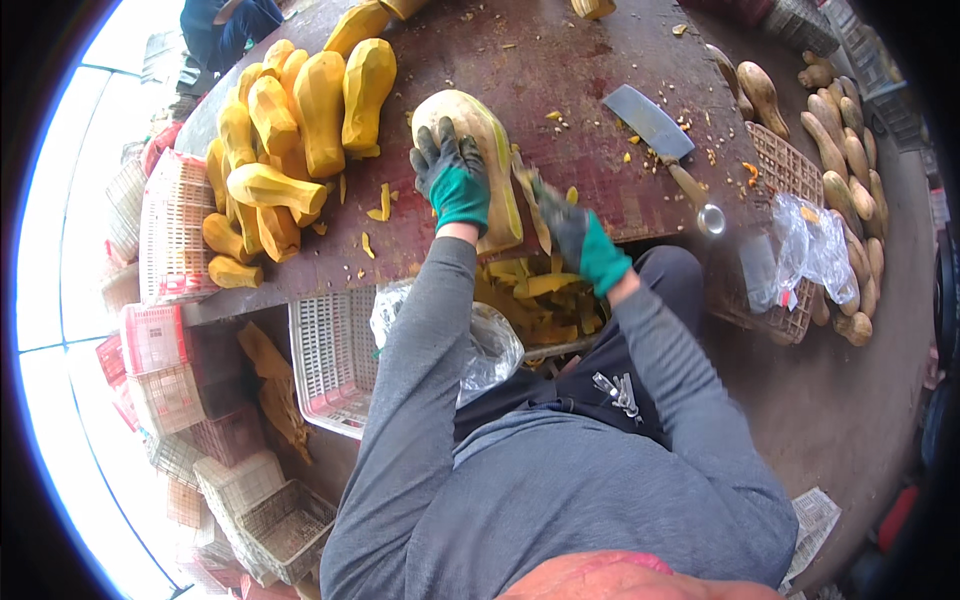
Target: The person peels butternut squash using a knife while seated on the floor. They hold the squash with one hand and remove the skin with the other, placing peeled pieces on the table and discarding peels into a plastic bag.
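On the red-brown table, a large pale butternut-type squash (pixel 495 157) lies lengthwise, with a peeled yellow-green strip down its right side. My left hand (pixel 452 176), in a grey and green work glove, rests on top of it with fingers spread, pressing it down. Just right of the squash, my right hand (pixel 574 229), gloved alike, is closed around a peeling tool whose long narrow blade (pixel 532 202) lies beside the squash; its handle is mostly hidden by the fingers. Yellow peel pieces (pixel 384 202) lie on the table.
Peeled yellow squashes (pixel 319 112) are heaped at the left. A cleaver (pixel 651 124) lies at the right, near plastic bags (pixel 806 244) on a crate. Below the table edge are peelings (pixel 551 300) and a white plastic crate (pixel 334 360). Unpeeled squashes (pixel 847 172) lie on the floor; a person sits beyond the table.
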### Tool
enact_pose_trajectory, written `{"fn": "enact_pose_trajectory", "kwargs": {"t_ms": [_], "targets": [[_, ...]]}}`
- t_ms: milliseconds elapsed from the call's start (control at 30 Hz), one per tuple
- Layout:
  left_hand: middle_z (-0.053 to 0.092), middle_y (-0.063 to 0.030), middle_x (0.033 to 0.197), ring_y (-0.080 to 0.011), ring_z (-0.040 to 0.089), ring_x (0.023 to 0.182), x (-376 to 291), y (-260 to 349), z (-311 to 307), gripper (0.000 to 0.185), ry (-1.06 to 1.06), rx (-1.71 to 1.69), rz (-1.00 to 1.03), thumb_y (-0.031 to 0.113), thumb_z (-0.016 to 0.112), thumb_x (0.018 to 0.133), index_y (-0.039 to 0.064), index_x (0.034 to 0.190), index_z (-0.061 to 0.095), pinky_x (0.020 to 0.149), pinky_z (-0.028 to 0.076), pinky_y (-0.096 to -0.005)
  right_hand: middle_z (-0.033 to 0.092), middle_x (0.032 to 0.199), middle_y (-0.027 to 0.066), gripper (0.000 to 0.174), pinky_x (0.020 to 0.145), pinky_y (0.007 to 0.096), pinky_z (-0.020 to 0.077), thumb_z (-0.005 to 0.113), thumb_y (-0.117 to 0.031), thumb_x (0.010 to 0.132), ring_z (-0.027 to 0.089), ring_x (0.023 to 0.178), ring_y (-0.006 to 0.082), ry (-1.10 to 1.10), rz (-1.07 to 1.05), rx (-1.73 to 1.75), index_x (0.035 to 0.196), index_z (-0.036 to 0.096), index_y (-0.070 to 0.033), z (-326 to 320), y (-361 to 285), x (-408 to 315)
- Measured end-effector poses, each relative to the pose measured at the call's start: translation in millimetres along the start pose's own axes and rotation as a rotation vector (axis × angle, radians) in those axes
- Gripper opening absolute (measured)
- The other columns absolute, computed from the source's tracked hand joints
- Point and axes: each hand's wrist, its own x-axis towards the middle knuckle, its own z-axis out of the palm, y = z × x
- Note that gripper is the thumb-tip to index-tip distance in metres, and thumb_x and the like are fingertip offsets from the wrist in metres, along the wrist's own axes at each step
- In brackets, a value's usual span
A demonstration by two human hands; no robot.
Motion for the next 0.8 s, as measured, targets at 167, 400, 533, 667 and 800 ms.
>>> {"fn": "enact_pose_trajectory", "kwargs": {"t_ms": [167,400,533,667,800], "targets": [[0.042,-0.0205,0.158,-0.052,0.043,0.138,9,-4,0,0.056,-0.019,0.015,0.044,0.044,0.052,0.1,0.021,0.151,0.049,0.106,0.04,-0.0607,0.063,0.095,0.0073,0.046,0.057,0.031,0.0438,0.056,-0.022,0.103,0.045,0.065,0.0133,-0.336,-0.621,-1.285,0.148,0.054,-0.011,-1,-83,173],[0.043,-0.0225,0.156,-0.0525,0.044,0.136,10,-9,1,0.055,0.035,-0.002,0.121,0.039,0.056,0.099,0.019,0.15,0.05,0.107,0.04,-0.0602,0.062,0.081,0.0077,0.044,0.057,0.0345,0.0438,0.055,-0.048,0.103,0.051,0.064,0.0175,-0.27,0.243,-1.32,0.116,0.071,-0.009,19,-102,262],[0.047,-0.0266,0.151,-0.0492,0.046,0.135,12,-11,0,0.052,0.084,-0.042,0.15,0.035,0.057,0.1,0.013,0.147,0.053,0.113,0.036,-0.0555,0.064,0.14,0.0135,0.042,0.109,0.0259,0.0437,0.05,-0.019,0.108,0.053,0.131,0.0117,-0.281,-0.141,-1.166,0.146,0.053,-0.001,-11,-55,202],[0.047,-0.0251,0.152,-0.0494,0.046,0.134,9,-6,-2,0.049,0.05,-0.011,0.109,0.035,0.058,0.1,0.016,0.146,0.055,0.115,0.036,-0.0539,0.064,0.142,0.0102,0.045,0.103,0.0277,0.0473,0.053,-0.007,0.105,0.058,0.126,0.0119,-0.036,-0.339,-0.686,0.149,0.05,-0.005,-15,6,117],[0.043,-0.0207,0.157,-0.0514,0.044,0.136,11,-5,2,0.053,0.044,-0.021,0.085,0.041,0.056,0.1,0.021,0.149,0.053,0.108,0.04,-0.0591,0.059,0.146,0.0091,0.051,0.109,0.0255,0.0419,0.056,-0.006,0.104,0.052,0.13,0.0102,0.056,-0.222,-0.615,0.154,0.043,-0.002,6,36,58]]}}
